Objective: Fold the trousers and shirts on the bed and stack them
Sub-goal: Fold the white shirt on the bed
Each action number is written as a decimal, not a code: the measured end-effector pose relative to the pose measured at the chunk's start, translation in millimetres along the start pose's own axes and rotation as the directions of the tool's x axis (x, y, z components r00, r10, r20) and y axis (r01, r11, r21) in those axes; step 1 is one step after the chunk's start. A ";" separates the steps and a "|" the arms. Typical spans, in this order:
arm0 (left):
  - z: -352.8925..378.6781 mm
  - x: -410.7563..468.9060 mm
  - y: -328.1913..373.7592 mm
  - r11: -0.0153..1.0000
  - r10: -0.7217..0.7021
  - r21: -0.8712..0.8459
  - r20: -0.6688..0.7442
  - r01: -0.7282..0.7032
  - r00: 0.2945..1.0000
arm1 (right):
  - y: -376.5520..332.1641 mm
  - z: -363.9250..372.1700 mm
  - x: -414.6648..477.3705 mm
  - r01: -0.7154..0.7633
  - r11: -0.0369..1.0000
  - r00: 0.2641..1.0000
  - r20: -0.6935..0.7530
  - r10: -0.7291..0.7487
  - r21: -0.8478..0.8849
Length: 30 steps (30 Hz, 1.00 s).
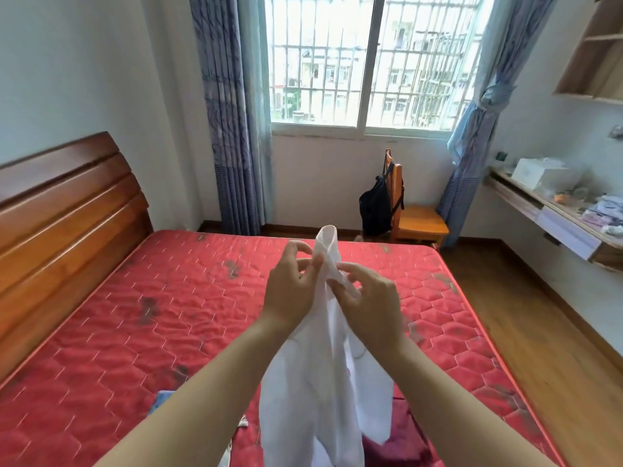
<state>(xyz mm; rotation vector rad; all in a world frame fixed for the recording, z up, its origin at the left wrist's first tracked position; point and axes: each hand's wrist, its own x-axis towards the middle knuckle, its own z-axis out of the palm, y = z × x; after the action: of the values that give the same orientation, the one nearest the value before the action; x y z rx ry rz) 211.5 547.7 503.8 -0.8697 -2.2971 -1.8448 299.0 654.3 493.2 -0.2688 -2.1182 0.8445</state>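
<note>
Nearest the camera, at the bottom edge, a dark red garment (401, 443) lies crumpled on the bed (141, 325), partly behind the hanging cloth, and a scrap of blue fabric (163, 399) peeks out by the left forearm; neither looks folded, and no finished stack shows anywhere in view. So the job seems to be at an early stage: the piece in hand is being sorted out before any fold, and the rest is left to do.

Both forearms reach forward and up, wrists meeting over the mattress. The left hand (290, 288) and right hand (367, 291) sit just beside each other, fingers curled, each pinching the top of a white shirt (313, 392) that hangs limp between the arms, off the bed.

Beyond, the quilted red mattress stretches bare to its far edge.
</note>
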 end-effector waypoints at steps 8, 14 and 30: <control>-35.8 52.5 14.8 0.986 0.052 -0.161 0.119 -0.032 0.992 | -8.9 -21.6 43.3 -0.006 0.982 1.000 -0.003 0.006 0.190; -63.3 91.7 78.8 0.920 0.278 -0.352 0.283 -0.170 0.918 | -56.8 -37.0 106.1 0.076 0.960 0.995 0.046 -0.092 0.271; -63.9 29.0 -18.9 0.987 0.157 -0.004 0.138 -0.159 0.978 | -51.7 -5.7 94.0 0.275 0.961 0.951 -0.143 -0.275 -0.020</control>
<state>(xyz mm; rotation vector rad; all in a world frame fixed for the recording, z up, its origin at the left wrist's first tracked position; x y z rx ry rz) 160.1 497.9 516.3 -1.1767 -2.2337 -1.7609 248.0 660.9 587.5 -0.0304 -1.9627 0.6407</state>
